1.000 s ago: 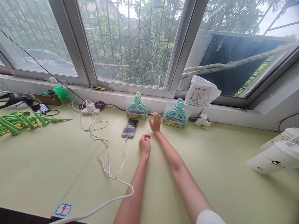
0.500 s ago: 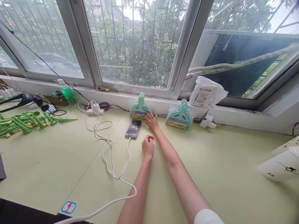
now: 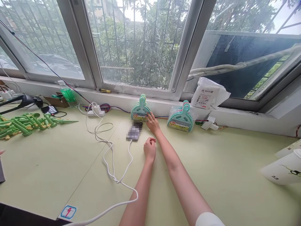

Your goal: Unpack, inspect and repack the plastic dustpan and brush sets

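Note:
My right hand point(image 3: 153, 124) reaches to the far edge of the table with its fingers stretched out. Its fingertips touch the right side of a plastic-wrapped pack of teal mini dustpan-and-brush sets point(image 3: 140, 110), which stands against the wall below the window. Closer to me, my left hand point(image 3: 150, 148) rests on the table with its fingers curled in, and nothing shows in them. A phone point(image 3: 134, 133), its screen blurred, lies left of my hands, plugged into a white cable point(image 3: 130, 153). A second wrapped dustpan pack point(image 3: 181, 119) leans to the right of my right hand.
Green plastic stakes point(image 3: 25, 124) are heaped at the left, near a green-labelled bottle point(image 3: 68, 93). A power strip point(image 3: 96, 113) sits behind the looped cable. On the sill is a white wrapped package point(image 3: 204, 94); a white cup point(image 3: 284, 168) is at right. Another person's fingertip point(image 3: 2, 152) shows at the left edge.
Both hands hold practically the same poses and places. The whole view has shifted very slightly. A bit more of the other person's fingertip shows at the left edge.

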Demonstrator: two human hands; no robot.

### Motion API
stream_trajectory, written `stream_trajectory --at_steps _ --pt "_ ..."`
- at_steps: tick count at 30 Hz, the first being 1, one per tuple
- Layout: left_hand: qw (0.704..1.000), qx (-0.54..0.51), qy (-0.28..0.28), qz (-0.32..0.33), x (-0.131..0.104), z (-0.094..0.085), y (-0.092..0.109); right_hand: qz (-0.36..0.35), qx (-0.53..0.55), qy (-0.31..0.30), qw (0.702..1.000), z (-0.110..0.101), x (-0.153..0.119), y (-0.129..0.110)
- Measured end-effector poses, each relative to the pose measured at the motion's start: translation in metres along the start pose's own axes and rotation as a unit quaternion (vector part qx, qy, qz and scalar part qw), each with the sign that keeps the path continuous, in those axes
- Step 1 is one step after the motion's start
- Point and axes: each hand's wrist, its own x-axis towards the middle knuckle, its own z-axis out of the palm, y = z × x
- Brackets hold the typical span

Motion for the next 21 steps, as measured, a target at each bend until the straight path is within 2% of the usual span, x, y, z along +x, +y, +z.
stream_trajectory --at_steps 11,14,17,19,21 --pt "1.000 -0.014 -0.004 -0.003 0.001 0.001 -0.003 0.087 -0.051 0.057 0.993 -0.024 -0.018 -0.006" --pt "1.000 -0.018 -0.003 -0.006 0.002 0.001 -0.002 0.160 -0.043 0.111 0.980 -0.037 -0.030 -0.001" --pt "1.000 -0.018 -0.007 -0.012 0.003 0.001 -0.001 0.310 -0.042 0.205 0.928 -0.059 -0.054 0.022" --pt "1.000 -0.015 -0.011 -0.015 0.002 0.000 0.001 0.415 -0.056 0.272 0.867 -0.077 -0.076 0.048" --pt "1.000 -0.011 -0.013 -0.014 0.003 0.000 0.003 0.486 -0.074 0.314 0.812 -0.095 -0.100 0.076"
